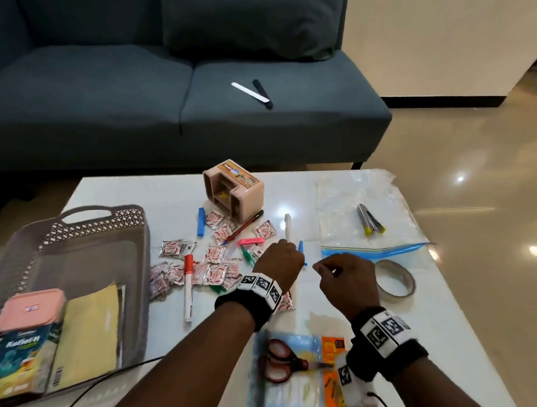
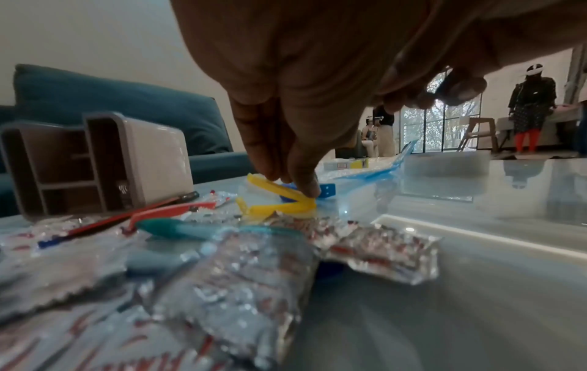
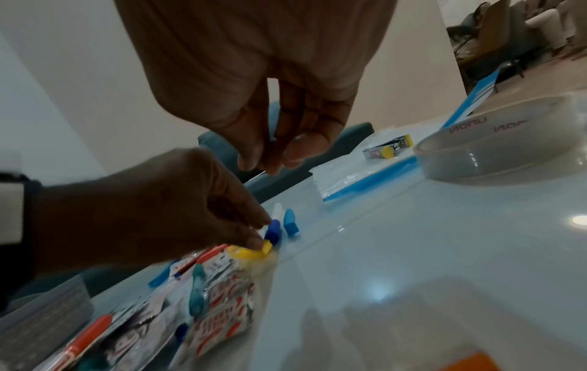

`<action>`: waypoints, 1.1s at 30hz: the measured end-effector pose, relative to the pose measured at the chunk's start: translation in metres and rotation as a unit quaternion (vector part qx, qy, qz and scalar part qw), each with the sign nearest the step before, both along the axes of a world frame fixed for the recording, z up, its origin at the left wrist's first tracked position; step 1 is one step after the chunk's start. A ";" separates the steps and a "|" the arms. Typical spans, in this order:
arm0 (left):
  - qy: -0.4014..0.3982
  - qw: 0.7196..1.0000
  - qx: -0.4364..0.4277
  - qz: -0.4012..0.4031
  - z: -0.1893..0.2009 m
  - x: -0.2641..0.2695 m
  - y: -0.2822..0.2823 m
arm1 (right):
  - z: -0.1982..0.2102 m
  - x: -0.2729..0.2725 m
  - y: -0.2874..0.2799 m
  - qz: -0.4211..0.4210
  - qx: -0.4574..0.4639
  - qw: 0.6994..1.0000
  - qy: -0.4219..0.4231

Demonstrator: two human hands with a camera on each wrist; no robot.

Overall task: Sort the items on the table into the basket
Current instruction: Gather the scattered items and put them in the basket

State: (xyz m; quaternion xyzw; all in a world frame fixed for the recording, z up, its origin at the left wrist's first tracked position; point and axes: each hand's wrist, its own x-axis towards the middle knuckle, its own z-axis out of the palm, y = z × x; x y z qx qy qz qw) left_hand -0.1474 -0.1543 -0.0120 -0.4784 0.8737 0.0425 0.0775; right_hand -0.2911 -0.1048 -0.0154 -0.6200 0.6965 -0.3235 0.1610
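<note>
My left hand (image 1: 290, 249) reaches down among the loose items in the middle of the white table. Its thumb and finger pinch a yellow clip (image 2: 279, 203) at the hinge end; the clip (image 3: 251, 252) lies on the table beside a blue-capped marker (image 3: 273, 231). In the head view the hand hides the clip. My right hand (image 1: 320, 267) hovers just right of it with loosely curled fingers (image 3: 270, 163), holding nothing. The grey basket (image 1: 84, 219) stands at the left, holding a pink-lidded box (image 1: 27, 321) and a yellow envelope (image 1: 90, 334).
Several red-and-white sachets (image 1: 214, 253), a red marker (image 1: 189, 285), coloured clips and a tipped-over pink pen holder (image 1: 235, 189) lie near the hands. A zip bag (image 1: 364, 217) and tape roll (image 1: 395, 277) lie right, scissors (image 1: 281, 358) near me.
</note>
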 end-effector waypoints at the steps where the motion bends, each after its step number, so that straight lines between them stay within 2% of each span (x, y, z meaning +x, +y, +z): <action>1: 0.009 1.000 0.014 0.013 -0.002 -0.002 -0.003 | 0.000 -0.002 -0.005 -0.001 -0.003 1.000 0.004; 7: 0.140 0.980 0.049 0.136 -0.019 0.004 -0.011 | -0.010 -0.008 -0.020 -0.039 0.020 0.998 -0.042; 10: 0.141 0.975 0.058 0.159 -0.023 0.004 -0.011 | -0.015 -0.003 -0.025 -0.052 0.063 0.995 -0.063; 17: 0.136 0.979 0.042 0.143 -0.027 0.007 -0.002 | -0.021 0.023 -0.060 -0.024 0.150 0.988 0.021; 19: 0.167 0.973 0.031 0.154 -0.024 0.011 -0.003 | -0.018 0.029 -0.068 -0.038 0.160 0.986 0.034; 21: 0.241 0.948 -0.005 0.206 -0.013 0.020 -0.003 | -0.016 0.034 -0.073 -0.050 0.167 0.984 0.043; 22: 0.301 0.921 -0.041 0.245 -0.006 0.028 0.000 | -0.017 0.036 -0.074 -0.054 0.172 0.982 0.053; 24: 0.407 0.843 -0.098 0.339 0.011 0.047 0.009 | -0.020 0.039 -0.076 -0.047 0.178 0.979 0.083; 27: 0.502 0.729 -0.117 0.450 0.026 0.080 0.027 | -0.026 0.045 -0.078 -0.013 0.183 0.973 0.139; 28: 0.539 0.683 -0.105 0.482 0.024 0.090 0.032 | -0.028 0.046 -0.078 -0.004 0.183 0.971 0.155; 30: 0.631 0.565 -0.061 0.528 0.016 0.108 0.039 | -0.026 0.046 -0.075 -0.008 0.180 0.971 0.157; 32: 0.699 0.445 -0.014 0.560 0.009 0.121 0.046 | -0.020 0.042 -0.073 -0.051 0.150 0.985 0.074; 33: 0.717 0.404 0.004 0.568 0.007 0.125 0.050 | -0.017 0.039 -0.072 -0.079 0.123 0.989 0.003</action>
